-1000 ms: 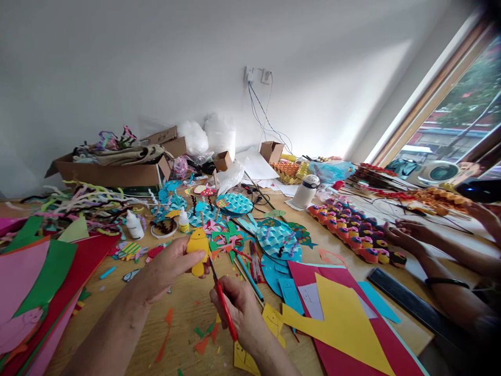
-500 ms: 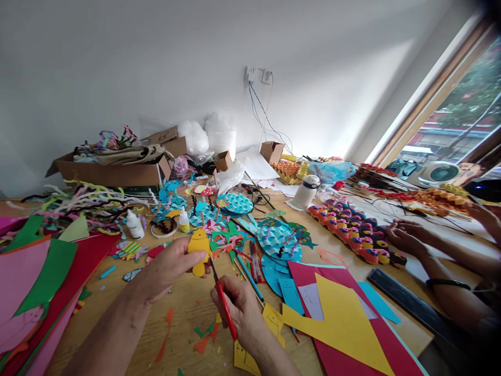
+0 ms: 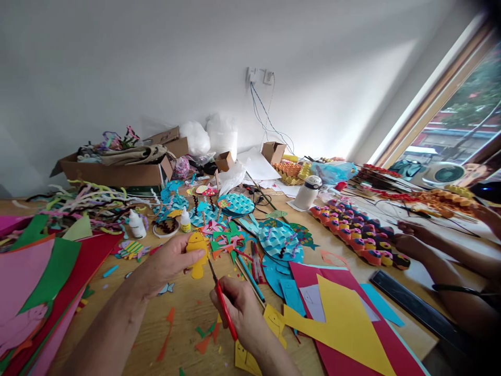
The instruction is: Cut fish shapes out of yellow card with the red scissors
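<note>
One yellow paper fish [image 3: 197, 242], in the head view, is pinched between thumb and fingers of the left grip [image 3: 167, 265] above the table [image 3: 178, 326]; the right grip [image 3: 241, 307] wraps around red-handled scissors [image 3: 221, 297], their tips just beside the fish

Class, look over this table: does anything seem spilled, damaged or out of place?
Orange scraps lie loose on the table near the scissors, not gathered up, which looks untidy. No spill or damage stands out.
</note>
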The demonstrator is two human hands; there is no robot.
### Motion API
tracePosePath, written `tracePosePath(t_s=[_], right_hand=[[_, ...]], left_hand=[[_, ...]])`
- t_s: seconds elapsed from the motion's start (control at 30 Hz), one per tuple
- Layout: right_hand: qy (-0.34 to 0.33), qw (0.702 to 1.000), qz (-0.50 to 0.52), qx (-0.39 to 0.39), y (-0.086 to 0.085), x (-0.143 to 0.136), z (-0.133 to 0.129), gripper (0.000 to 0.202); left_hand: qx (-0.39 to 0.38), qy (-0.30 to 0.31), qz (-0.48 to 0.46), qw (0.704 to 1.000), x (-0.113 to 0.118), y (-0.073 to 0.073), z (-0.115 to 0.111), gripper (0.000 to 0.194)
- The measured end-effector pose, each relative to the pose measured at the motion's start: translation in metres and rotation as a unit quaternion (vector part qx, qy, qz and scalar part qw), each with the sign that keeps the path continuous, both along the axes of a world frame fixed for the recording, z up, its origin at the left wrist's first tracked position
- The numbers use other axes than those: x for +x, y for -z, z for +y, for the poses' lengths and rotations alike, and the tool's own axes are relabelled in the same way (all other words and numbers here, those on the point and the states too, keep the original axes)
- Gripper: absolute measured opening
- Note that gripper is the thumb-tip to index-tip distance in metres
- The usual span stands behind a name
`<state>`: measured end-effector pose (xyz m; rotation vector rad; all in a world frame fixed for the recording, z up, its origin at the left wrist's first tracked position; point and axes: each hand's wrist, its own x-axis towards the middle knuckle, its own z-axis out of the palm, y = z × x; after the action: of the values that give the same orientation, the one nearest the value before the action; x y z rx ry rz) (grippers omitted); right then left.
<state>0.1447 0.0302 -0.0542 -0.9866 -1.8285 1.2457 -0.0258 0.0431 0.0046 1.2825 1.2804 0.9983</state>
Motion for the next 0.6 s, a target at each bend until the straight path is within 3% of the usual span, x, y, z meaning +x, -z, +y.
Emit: tracePosePath(t_s=[0.37, 0.6], right_hand=[[0.005, 0.997, 0.041, -0.062, 0.006, -0.001, 0.001, 0.028], [-0.005, 0.986, 0.111, -0.125, 0.003, -0.002, 0.000, 0.043]], left_hand=[[0.023, 0.038, -0.051, 0.998, 0.005, 0.003, -0.001, 0.010], [0.028, 0.011, -0.024, 0.999, 0.016, -0.002, -0.004, 0.011]])
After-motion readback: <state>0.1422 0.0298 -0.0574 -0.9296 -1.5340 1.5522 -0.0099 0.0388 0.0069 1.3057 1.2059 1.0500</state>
